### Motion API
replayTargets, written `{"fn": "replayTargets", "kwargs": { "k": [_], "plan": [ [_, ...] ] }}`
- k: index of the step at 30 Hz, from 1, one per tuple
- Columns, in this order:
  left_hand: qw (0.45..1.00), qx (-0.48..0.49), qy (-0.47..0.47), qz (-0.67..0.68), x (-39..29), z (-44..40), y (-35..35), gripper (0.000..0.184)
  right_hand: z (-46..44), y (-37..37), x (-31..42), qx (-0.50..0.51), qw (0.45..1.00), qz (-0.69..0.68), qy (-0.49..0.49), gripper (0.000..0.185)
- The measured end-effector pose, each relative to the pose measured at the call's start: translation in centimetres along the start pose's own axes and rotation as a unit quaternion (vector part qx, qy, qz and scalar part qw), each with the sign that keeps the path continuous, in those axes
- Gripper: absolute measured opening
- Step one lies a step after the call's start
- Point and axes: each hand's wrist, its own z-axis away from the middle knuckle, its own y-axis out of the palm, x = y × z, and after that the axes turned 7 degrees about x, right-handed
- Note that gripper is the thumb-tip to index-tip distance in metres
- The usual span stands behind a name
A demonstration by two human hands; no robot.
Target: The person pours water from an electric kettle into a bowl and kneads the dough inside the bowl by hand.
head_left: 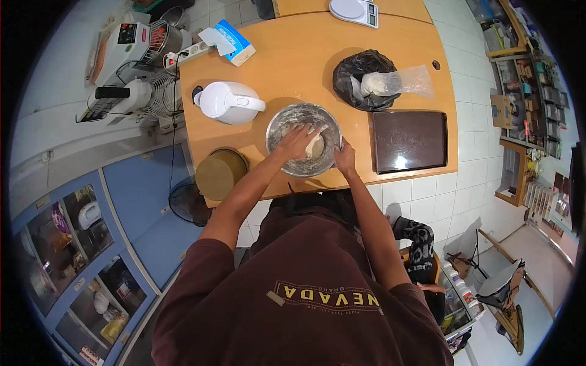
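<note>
A metal mixing bowl (276,116) stands near the front edge of the table, its inner wall smeared with flour. Inside it lies a pale lump of dough (315,148). My left hand (295,141) reaches into the bowl and rests against the dough, fingers stretched out over it. At the bowl's right side, my right hand (345,157) grips the rim. The underside of the dough and part of its left side are hidden by my left hand.
Left of the bowl are a white electric kettle (224,102) and a brown-green bucket (217,177). To the right lie a dark baking tray (410,141) and a black plastic bag (351,67) holding a clear bag of white powder (379,84). A kitchen scale (351,8) stands far back.
</note>
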Motion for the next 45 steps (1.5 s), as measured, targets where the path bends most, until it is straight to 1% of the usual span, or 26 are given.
{"fn": "replayTargets", "kwargs": {
  "k": [3, 6, 7, 9, 10, 12, 15, 18, 21, 22, 25, 26, 28, 31, 34, 37, 40, 43, 45],
  "plan": [
    [1.0, -0.012, 0.002, -0.019, -0.2, -0.3, 0.3, 0.099, -0.2, -0.4, 1.0, -0.027, 0.999, 0.02, 0.002, 0.033],
    [0.999, -0.009, -0.014, -0.036, -1.0, -0.2, -1.0, 0.095, -0.4, -0.9, 1.8, -0.052, 0.997, 0.0, 0.058, 0.035],
    [0.999, -0.003, -0.021, -0.042, -1.5, 0.2, -1.5, 0.094, -0.5, -0.9, 1.7, -0.052, 0.997, -0.008, 0.047, 0.036],
    [0.999, 0.005, -0.034, -0.011, -1.6, 0.6, -1.5, 0.091, -1.0, -1.4, 1.5, -0.054, 0.998, -0.024, 0.026, 0.039],
    [0.999, 0.01, -0.038, 0.005, -1.8, 0.7, -1.3, 0.09, -1.2, -1.3, 1.2, -0.05, 0.999, 0.003, 0.011, 0.041],
    [0.998, -0.016, -0.049, 0.022, -2.0, 1.5, -0.9, 0.09, -1.5, -1.6, 1.0, -0.046, 0.997, 0.056, -0.016, 0.045],
    [0.998, -0.031, -0.047, 0.038, -1.7, 2.3, -0.4, 0.086, -1.5, -1.9, 0.8, -0.037, 0.997, 0.054, -0.04, 0.049],
    [0.997, -0.04, -0.036, 0.048, -1.5, 3.5, -0.3, 0.078, -1.7, -2.2, 1.4, -0.025, 0.998, 0.046, -0.034, 0.05],
    [0.996, -0.059, -0.002, 0.06, 0.1, 3.9, 0.8, 0.071, -1.5, -2.7, 2.3, -0.014, 0.998, 0.061, -0.025, 0.04],
    [0.996, -0.066, 0.013, 0.064, 0.6, 3.8, 1.3, 0.069, -1.6, -2.7, 2.3, -0.008, 0.997, 0.067, -0.028, 0.043],
    [0.989, -0.146, 0.007, 0.024, 0.7, 2.7, 1.3, 0.065, -1.5, -2.6, 2.2, 0.002, 0.997, 0.068, -0.034, 0.049],
    [0.995, -0.084, -0.038, 0.043, 0.4, 1.7, 0.9, 0.064, -1.4, -2.6, 2.2, 0.003, 0.998, 0.059, -0.036, 0.049],
    [0.987, 0.041, -0.13, 0.081, -2.4, 0.6, -3.5, 0.062, -1.3, -2.4, 1.9, 0.001, 0.998, 0.048, -0.038, 0.05],
    [0.991, -0.017, -0.093, 0.095, -2.4, -0.3, -2.4, 0.062, -1.8, -2.3, 1.1, -0.014, 0.998, 0.051, -0.043, 0.049],
    [0.993, -0.107, -0.046, 0.028, -2.1, -0.5, -0.5, 0.066, -1.5, -2.8, 1.2, -0.019, 0.997, 0.062, -0.035, 0.05],
    [0.994, -0.095, 0.049, 0.01, -0.6, -0.6, 1.8, 0.066, -1.5, -3.0, 1.5, -0.009, 0.998, 0.063, -0.019, 0.051],
    [0.992, -0.077, 0.057, 0.079, -1.4, 0.0, 3.2, 0.069, -1.5, -2.7, 1.4, -0.019, 0.997, 0.074, -0.018, 0.052],
    [0.992, 0.01, 0.014, 0.127, -2.3, 1.2, 1.6, 0.071, -1.5, -2.7, 1.3, -0.014, 0.996, 0.083, -0.008, 0.052],
    [0.99, -0.039, 0.015, 0.136, -2.2, 1.5, 2.5, 0.068, -1.6, -2.7, 1.3, -0.007, 0.995, 0.097, 0.002, 0.053]
  ]
}}
